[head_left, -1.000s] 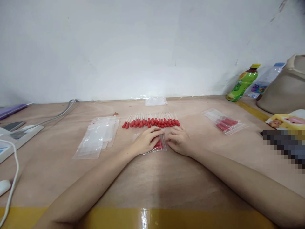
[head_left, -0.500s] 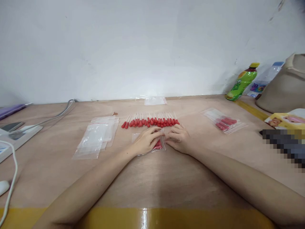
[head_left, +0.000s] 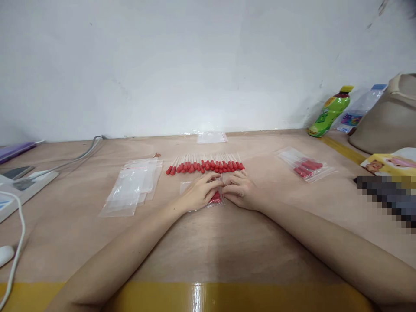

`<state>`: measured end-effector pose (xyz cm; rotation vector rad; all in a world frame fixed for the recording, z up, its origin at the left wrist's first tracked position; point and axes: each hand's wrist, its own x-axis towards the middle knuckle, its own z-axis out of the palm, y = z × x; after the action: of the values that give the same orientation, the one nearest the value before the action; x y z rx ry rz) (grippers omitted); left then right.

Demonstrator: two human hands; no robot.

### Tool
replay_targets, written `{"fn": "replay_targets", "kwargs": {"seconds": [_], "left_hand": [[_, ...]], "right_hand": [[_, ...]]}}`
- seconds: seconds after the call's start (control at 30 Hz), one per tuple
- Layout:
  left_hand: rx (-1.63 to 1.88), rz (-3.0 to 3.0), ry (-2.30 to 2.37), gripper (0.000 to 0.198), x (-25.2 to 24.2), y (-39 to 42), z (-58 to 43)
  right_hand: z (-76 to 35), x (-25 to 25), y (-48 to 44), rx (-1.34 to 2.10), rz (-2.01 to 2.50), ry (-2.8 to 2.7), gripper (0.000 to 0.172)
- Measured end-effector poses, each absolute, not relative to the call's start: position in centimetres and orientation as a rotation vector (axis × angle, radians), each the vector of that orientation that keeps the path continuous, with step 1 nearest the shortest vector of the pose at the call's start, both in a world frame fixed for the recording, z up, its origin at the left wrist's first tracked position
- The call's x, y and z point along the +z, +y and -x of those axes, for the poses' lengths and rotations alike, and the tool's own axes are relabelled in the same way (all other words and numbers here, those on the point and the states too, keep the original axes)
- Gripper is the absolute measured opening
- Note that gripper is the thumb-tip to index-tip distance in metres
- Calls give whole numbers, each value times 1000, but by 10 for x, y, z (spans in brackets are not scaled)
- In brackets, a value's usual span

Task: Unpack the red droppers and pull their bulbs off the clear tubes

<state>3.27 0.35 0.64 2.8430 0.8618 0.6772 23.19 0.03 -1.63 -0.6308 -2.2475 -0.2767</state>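
A small clear zip bag (head_left: 219,200) with red-tipped sticks inside lies flat in front of me, partly covered by my fingers. My left hand (head_left: 200,190) rests over it, fingers bent and closed on its upper edge. From the right, my right hand (head_left: 239,190) pinches the bag's right-hand edge, its fingertips close to those of my left. Just beyond both hands, a row of red-tipped white sticks (head_left: 204,166) lies side by side, red ends toward me.
Several flat zip bags (head_left: 131,186) overlap at the left. Another bag (head_left: 211,138) lies by the wall. A filled bag (head_left: 307,165) of red-tipped sticks is at right. Beyond stand a green bottle (head_left: 330,113) and a beige bag (head_left: 386,115). A power strip (head_left: 29,190) sits far left.
My right hand has shifted slightly left, closing against the bag's edge and nearer my left hand. My left hand stays nearly in place.
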Motion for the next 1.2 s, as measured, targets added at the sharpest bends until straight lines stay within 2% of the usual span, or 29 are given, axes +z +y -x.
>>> {"fn": "replay_targets", "kwargs": {"seconds": [0.23,0.43,0.67,0.77,0.87,1.07,1.2], "left_hand": [[673,-3109,776,21,9,7,-31],[712,-3393,582,25,6,11,-30],[680,-3429,672,21,14,9,-22],[671,-3448,747,28,24,8,-14],[642,-3454,862,33,32,7,-7],[560,-3386,876,31,32,4,-12],[546,-2996,1004,25,26,-3,-10]], "right_hand": [[-232,-10,0,-492,593,-2275,17],[-231,-8,0,-553,571,-2375,24],[-235,-3,0,-598,499,-2496,28],[-238,2,-5,-446,487,-2589,21],[-238,8,-10,-143,590,-2602,14],[-226,-2,-8,445,909,-2256,22],[-219,-19,-1,684,935,-2079,22]]}}
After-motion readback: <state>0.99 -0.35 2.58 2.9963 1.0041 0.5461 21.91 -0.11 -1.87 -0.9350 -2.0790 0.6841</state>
